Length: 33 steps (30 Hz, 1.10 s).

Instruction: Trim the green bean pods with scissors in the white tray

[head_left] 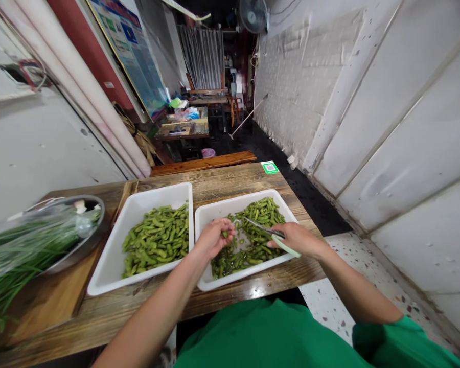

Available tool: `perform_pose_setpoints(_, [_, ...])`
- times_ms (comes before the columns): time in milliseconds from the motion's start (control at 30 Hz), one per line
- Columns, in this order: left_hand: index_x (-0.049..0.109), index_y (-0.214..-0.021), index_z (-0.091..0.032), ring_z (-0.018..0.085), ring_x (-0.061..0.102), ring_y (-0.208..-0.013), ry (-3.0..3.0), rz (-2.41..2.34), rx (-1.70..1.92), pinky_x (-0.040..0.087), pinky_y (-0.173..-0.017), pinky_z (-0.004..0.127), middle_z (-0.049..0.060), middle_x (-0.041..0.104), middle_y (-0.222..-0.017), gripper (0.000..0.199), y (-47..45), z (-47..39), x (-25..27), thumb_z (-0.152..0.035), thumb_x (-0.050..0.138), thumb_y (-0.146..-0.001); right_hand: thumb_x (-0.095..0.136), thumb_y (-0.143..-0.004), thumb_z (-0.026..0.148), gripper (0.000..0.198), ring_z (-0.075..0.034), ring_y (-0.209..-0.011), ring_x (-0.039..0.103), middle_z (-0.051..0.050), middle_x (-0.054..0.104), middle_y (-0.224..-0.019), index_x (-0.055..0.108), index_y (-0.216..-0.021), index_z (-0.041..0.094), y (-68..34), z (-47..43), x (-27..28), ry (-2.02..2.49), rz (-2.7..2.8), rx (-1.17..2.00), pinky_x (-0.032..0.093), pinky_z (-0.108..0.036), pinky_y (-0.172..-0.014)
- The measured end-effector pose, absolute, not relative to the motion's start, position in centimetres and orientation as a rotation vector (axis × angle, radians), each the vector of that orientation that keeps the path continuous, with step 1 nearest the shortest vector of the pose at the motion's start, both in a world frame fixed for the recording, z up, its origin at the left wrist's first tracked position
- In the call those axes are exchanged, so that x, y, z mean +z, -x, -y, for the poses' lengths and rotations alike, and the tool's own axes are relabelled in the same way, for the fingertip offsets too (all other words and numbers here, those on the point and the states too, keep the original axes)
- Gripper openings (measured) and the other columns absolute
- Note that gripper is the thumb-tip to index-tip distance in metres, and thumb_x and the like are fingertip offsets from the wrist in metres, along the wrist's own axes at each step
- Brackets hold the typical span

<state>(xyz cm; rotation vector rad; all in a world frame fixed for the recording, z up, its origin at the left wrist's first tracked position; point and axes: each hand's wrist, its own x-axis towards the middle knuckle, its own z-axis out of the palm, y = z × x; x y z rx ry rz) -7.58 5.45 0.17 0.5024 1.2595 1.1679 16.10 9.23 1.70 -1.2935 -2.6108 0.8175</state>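
Over the right white tray [230, 284], my left hand [215, 237] has its fingers curled around a green edamame pod [225, 234]; other pods may be hidden in the palm. My right hand [291, 237] grips a pair of scissors [287, 245] with pale green handles, the blades pointing left toward my left hand. Edamame pods [258, 214] are heaped along the far, right and near sides of this tray, around a bare wet patch of its bottom. To the left, another white tray [111, 255] holds a larger pile of pods [157, 237].
At the left, a metal bowl [103, 204] with bagged long green vegetables [30, 245] sits on a wooden board [57, 301]. A QR code card [270, 167] lies at the wooden table's [230, 176] far right corner. Behind are a bench [207, 163] and a cluttered table [182, 130].
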Motion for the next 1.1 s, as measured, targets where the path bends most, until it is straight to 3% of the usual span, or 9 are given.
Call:
perform_pose_setpoints(167, [0.055,-0.067,-0.016,0.007,0.039,-0.039,-0.971,-1.592,1.082,0.027,-0.038,0.018,-0.004,0.045,-0.046,0.01,7.8,-8.4,0.5,-0.02,0.057,-0.059,0.049,-0.068,0.052,0.042,-0.016,-0.063,0.053,-0.003,0.059,-0.068,0.06,-0.09,0.018,-17.1,-9.4,1.0,1.339,2.396,0.861,0.034,-0.022,-0.055])
perform_pose_setpoints(300, [0.064,-0.072,-0.016,0.011,0.047,-0.049,-1.519,-1.696,0.836,0.034,-0.05,0.021,0.0,0.056,-0.055,0.022,4.7,-9.1,-0.9,-0.032,0.061,-0.059,0.052,-0.067,0.048,0.039,-0.016,-0.064,0.053,-0.002,0.06,-0.071,0.06,-0.092,0.018,-17.4,-9.4,0.7,1.308,2.295,0.924,0.035,-0.022,-0.056])
perform_pose_setpoints(433, [0.06,-0.095,-0.019,0.016,0.054,-0.061,-2.108,-1.614,0.551,0.037,-0.056,0.025,0.004,0.062,-0.069,0.037,0.6,-7.9,-1.7,-0.044,0.047,-0.071,0.053,-0.067,0.045,0.035,-0.015,-0.063,0.053,-0.001,0.061,-0.07,0.061,-0.088,0.018,-17.5,-9.4,0.7,1.257,2.263,0.948,0.035,-0.021,-0.054])
perform_pose_setpoints(567, [0.057,-0.101,-0.022,0.023,0.057,-0.072,-2.512,-1.552,0.129,0.039,-0.063,0.029,0.008,0.063,-0.076,0.038,-0.3,-7.3,-1.4,-0.045,0.045,-0.072,0.054,-0.068,0.044,0.033,-0.015,-0.063,0.053,-0.001,0.061,-0.07,0.061,-0.087,0.018,-17.6,-9.5,0.5,1.256,2.266,0.905,0.034,-0.021,-0.054])
perform_pose_setpoints(733, [0.054,-0.106,-0.026,0.023,0.056,-0.08,-2.465,-1.678,-0.073,0.038,-0.068,0.029,0.008,0.063,-0.085,0.036,4.6,-8.5,-1.6,-0.033,0.052,-0.071,0.053,-0.066,0.05,0.039,-0.013,-0.056,0.049,0.0,0.057,-0.063,0.062,-0.086,0.019,-17.7,-9.4,0.6,1.325,2.271,0.83,0.032,-0.021,-0.051])
perform_pose_setpoints(833, [0.049,-0.112,-0.026,0.021,0.056,-0.079,-2.313,-1.679,0.088,0.038,-0.068,0.027,0.006,0.062,-0.088,0.042,7.9,-8.6,-1.8,-0.032,0.053,-0.07,0.053,-0.066,0.052,0.039,-0.013,-0.056,0.048,0.0,0.056,-0.061,0.062,-0.085,0.019,-17.6,-9.2,0.7,1.343,2.272,0.814,0.031,-0.02,-0.05])
perform_pose_setpoints(933, [0.04,-0.12,-0.02,0.017,0.054,-0.066,-2.142,-1.706,0.364,0.037,-0.063,0.026,0.003,0.06,-0.075,0.048,9.5,-8.2,-1.6,-0.034,0.047,-0.074,0.053,-0.065,0.051,0.039,-0.013,-0.057,0.049,0.0,0.057,-0.062,0.062,-0.086,0.018,-17.3,-9.0,0.9,1.344,2.28,0.825,0.031,-0.021,-0.052])
perform_pose_setpoints(1000, [0.043,-0.116,-0.016,0.015,0.05,-0.059,-2.062,-1.699,0.472,0.037,-0.06,0.025,0.001,0.056,-0.066,0.047,9.6,-7.9,-1.3,-0.037,0.046,-0.074,0.054,-0.065,0.05,0.039,-0.013,-0.057,0.049,0.0,0.057,-0.062,0.062,-0.087,0.018,-17.0,-9.0,0.9,1.343,2.29,0.837,0.031,-0.021,-0.052])
perform_pose_setpoints(1100, [0.054,-0.1,-0.016,0.014,0.05,-0.061,-1.958,-1.555,0.59,0.038,-0.061,0.024,0.001,0.058,-0.068,0.039,9.1,-7.8,-1.2,-0.041,0.048,-0.072,0.054,-0.066,0.05,0.039,-0.012,-0.055,0.048,0.0,0.057,-0.062,0.063,-0.088,0.019,-16.8,-8.9,0.9,1.326,2.318,0.859,0.03,-0.02,-0.051])
